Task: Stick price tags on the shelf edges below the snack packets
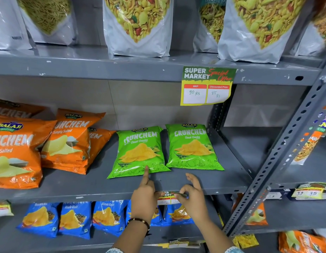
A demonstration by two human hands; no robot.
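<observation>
On the middle shelf [96, 181], at far left, orange packets [65, 143] lay in a loose heap, and two green packets [140, 152] lay flat side by side nearer the centre. Below them, blue packets [74, 218] stood in a row on the lower shelf. At centre, against the middle shelf's front edge [213, 191] and just under the green packets, a small price tag [167, 197] was held by both hands. The left hand [145, 198] pressed the tag's left end with its thumb, its forefinger stretched up to touch the bottom of the left green packet. The right hand [192, 199] pinched the tag's right end between thumb and forefinger, its other fingers spread loosely above the shelf. The tag looked level with the edge but was largely hidden by the hands, so whether it was fully stuck could not be told. To do this step well, the tag's top strip probably wanted pressing flat along the edge from the left end across to the right, kept straight and centred beneath the green packets. Further right and higher, a larger tag [207, 85] hung from the upper shelf, showing 90 and 85 rupees. At far right, another tag [307, 192] sat on the neighbouring rack.
</observation>
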